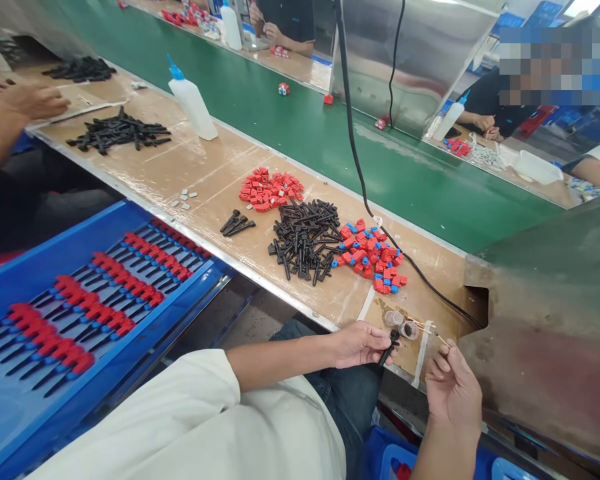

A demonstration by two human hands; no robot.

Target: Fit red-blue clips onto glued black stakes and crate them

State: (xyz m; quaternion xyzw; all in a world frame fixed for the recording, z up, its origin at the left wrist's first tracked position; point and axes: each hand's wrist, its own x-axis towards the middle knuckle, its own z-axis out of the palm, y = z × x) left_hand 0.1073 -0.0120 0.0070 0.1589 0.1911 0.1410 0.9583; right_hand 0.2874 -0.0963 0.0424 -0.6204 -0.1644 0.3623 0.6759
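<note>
My left hand [363,343], closed, grips a black plastic stick-shaped part [389,348] with a blocky head at the table's front edge. To the right, my right hand [453,380] pinches a thin wooden stick [443,340], its tip pointing toward the cups. Just beyond my hands stand a small clear cup [393,319] and a second cup [409,330] with dark contents. Several thin sticks [421,325] lean from the cups. Further back are a heap of black parts [307,240], a heap of red-and-blue pieces [370,253] and a heap of red pieces [270,189].
A blue tray [105,210] at left holds rows of assembled red, blue and black pieces. A black cable [355,147] crosses the table. A white bottle [193,107] stands by the green belt [280,120]. A co-worker's hand [33,100] is at far left; a metal housing [545,320] stands right.
</note>
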